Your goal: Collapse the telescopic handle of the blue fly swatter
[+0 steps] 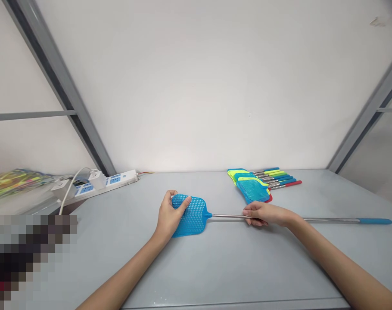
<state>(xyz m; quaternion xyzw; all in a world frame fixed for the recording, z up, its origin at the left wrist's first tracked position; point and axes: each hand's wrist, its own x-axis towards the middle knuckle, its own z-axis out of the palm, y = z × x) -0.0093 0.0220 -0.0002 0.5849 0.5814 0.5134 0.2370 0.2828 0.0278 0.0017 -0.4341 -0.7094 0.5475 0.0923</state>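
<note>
One pale wall (189,86) takes up the whole far side. Grey surface (215,267) in front of it, running the width between two grey metal posts, left post (66,92) and right post (368,114), both slanting in view.

Blue swatter (194,217) next: centre to right, near part of the surface, lying roughly left-right. Perforated head at left, thin metal rod (328,221) running right, blue grip (375,221) at the far right end. Can't tell if the head touches the surface.

Swatter stack (252,187) sits beyond the rod, right of centre, close to the wall. Heads left, handles right, overlapping; blue, yellow-green and red, with a blue head on top.

White power strip (110,184) at far left, angled, blue socket faces. Colourful pile (15,183) left of it, too blurred to make out.

Both hands are on the blue swatter. Left hand (172,211): partly closed, thumb on top of the head, fingers round its far left edge. Right hand (267,212): closed, thumb and fingers pinching the rod around its middle.

Small stuff: white adapter (97,180) plugged into the strip, white cable (67,193) looping down toward the near left.
</note>
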